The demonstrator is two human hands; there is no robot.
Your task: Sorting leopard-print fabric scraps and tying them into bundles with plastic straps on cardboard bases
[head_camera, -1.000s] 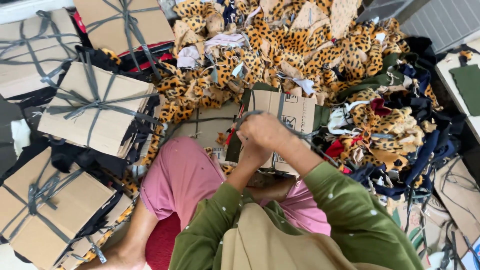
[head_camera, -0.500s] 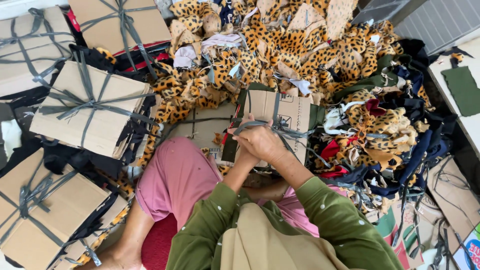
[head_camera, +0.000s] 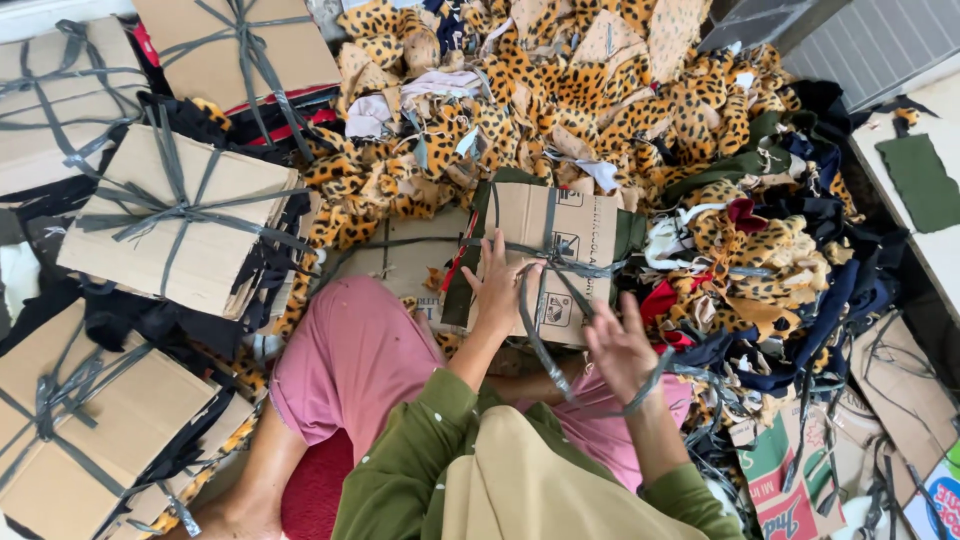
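Here, seen from the head camera:
Left hand: the left hand (head_camera: 497, 290) lies flat with fingers spread on the cardboard-topped bundle (head_camera: 545, 255), pressing its near left part.
Right hand: the right hand (head_camera: 622, 350), just right of and nearer than the left, has its fingers curled around a grey strap (head_camera: 545, 350), which loops around the palm.
Bundle: directly ahead of both hands, resting beyond the pink-clad knees (head_camera: 350, 350); grey strap bands cross on its top.
Strap: runs slack from the right hand up to the crossing on the bundle.
Beyond the hands: a heap of leopard-print fabric scraps (head_camera: 560, 90) presses against the bundle's far edge.
Right of the hands: mixed dark and red fabric scraps (head_camera: 790, 290) crowd close to the bundle's right side, with loose straps trailing among them.
Left of the hands: tied cardboard bundles (head_camera: 180, 230), well apart, stacked and strapped.
Open room: only a flat cardboard sheet (head_camera: 400, 260) just left of the bundle shows bare surface.
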